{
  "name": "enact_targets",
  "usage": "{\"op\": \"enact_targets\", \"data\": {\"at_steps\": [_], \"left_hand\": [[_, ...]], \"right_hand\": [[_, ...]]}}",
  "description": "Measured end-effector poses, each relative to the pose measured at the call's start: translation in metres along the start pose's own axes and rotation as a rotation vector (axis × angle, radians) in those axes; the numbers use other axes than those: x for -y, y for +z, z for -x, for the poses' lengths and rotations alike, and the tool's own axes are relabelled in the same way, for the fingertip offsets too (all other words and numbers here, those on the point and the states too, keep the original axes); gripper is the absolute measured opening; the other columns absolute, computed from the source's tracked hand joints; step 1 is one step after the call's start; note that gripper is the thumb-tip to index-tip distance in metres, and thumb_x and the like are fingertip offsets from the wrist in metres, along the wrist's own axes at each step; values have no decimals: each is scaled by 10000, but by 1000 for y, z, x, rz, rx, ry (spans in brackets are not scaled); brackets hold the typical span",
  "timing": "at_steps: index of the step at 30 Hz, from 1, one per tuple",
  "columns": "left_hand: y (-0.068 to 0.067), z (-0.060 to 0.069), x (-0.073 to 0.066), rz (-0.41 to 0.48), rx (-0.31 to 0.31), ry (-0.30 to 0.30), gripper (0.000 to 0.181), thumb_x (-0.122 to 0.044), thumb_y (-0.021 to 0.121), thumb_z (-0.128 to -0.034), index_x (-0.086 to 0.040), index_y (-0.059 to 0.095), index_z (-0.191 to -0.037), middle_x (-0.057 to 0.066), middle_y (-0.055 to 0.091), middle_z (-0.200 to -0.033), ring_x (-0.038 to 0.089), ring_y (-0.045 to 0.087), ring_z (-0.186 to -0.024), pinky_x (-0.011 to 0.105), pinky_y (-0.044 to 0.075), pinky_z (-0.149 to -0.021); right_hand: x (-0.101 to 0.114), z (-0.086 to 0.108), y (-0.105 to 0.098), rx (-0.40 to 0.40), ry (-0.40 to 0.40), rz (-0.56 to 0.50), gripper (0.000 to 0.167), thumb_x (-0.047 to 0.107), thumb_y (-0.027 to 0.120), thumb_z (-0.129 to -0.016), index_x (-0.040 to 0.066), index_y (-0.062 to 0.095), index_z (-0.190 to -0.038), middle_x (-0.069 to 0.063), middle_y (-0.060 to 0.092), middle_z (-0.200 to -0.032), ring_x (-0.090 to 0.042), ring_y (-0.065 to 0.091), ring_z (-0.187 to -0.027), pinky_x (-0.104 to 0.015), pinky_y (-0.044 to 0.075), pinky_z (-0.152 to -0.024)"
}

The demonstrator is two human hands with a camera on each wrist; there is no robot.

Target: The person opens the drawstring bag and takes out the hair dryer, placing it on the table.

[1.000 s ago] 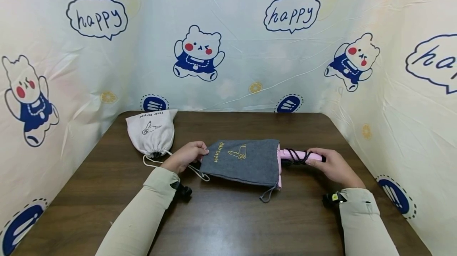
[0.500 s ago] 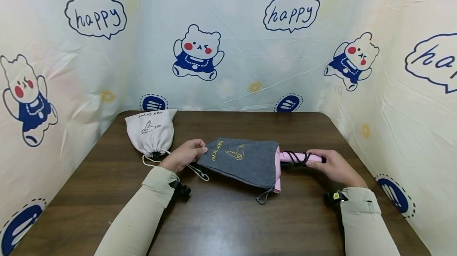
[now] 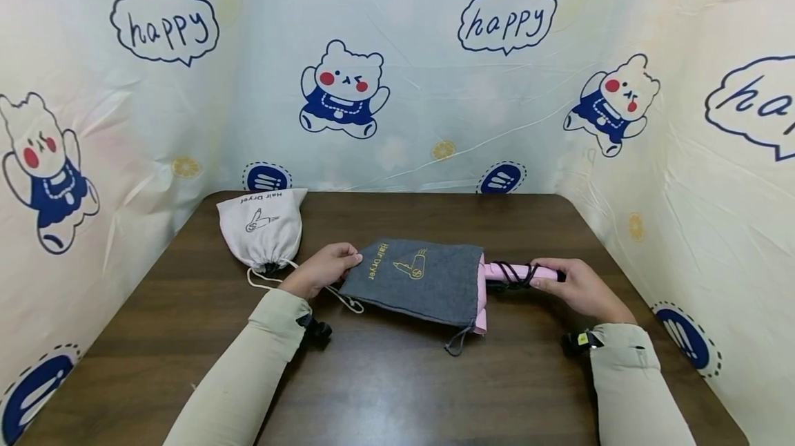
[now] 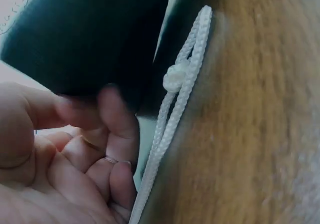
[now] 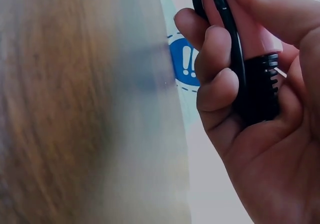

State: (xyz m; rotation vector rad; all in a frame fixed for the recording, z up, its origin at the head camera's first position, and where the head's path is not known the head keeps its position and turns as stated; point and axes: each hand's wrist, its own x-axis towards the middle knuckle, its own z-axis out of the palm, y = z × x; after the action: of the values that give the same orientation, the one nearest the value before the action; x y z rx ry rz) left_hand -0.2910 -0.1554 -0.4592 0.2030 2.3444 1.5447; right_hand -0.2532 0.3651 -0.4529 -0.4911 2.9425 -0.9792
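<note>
A dark grey cloth drawstring bag (image 3: 428,294), printed in yellow with "Hair Dryer", spans the space between my hands. My left hand (image 3: 324,268) pinches its closed left corner. From the bag's mouth on the right sticks the pink handle of a hair dryer (image 3: 497,270), wound with a black cord (image 3: 520,276). A strip of pink body shows along the mouth; the bag hides the rest. My right hand (image 3: 582,287) grips the handle's end. In the right wrist view, the fingers (image 5: 216,91) curl round the black ribbed cord end and the pink handle.
A white drawstring bag (image 3: 263,228) labelled "Hair Dryer" lies at the table's back left. Its white cord (image 4: 165,119) trails under my left wrist towards the grey bag. Printed curtains (image 3: 422,87) surround the brown table (image 3: 397,391).
The grey bag's left end and my left hand shift slightly left, and the bag tilts a little. Both hands keep their hold throughout. The white bag stays in place.
</note>
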Motion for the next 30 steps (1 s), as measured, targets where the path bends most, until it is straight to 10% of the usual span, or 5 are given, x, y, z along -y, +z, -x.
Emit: {"op": "enact_targets", "data": {"at_steps": [9,30], "left_hand": [[-4,2,1,-57,119,-11,507,-240,761,-944,-21,481,-1305,58,551,-911,212,539,-826,355,440,-760],[-11,1,6,34,134,14,325,-42,698,-970,3,524,-1242,55,642,-921,188,624,-777,347,526,-718]], "right_hand": [[-1,-2,2,-24,3,-7,440,401,760,-944,126,715,-1285,-60,697,-1051,-191,587,-830,-269,481,-654],[-4,-3,1,5,3,-28,453,400,751,-950,135,702,-1314,-72,668,-1043,-193,580,-833,-267,474,-667]]}}
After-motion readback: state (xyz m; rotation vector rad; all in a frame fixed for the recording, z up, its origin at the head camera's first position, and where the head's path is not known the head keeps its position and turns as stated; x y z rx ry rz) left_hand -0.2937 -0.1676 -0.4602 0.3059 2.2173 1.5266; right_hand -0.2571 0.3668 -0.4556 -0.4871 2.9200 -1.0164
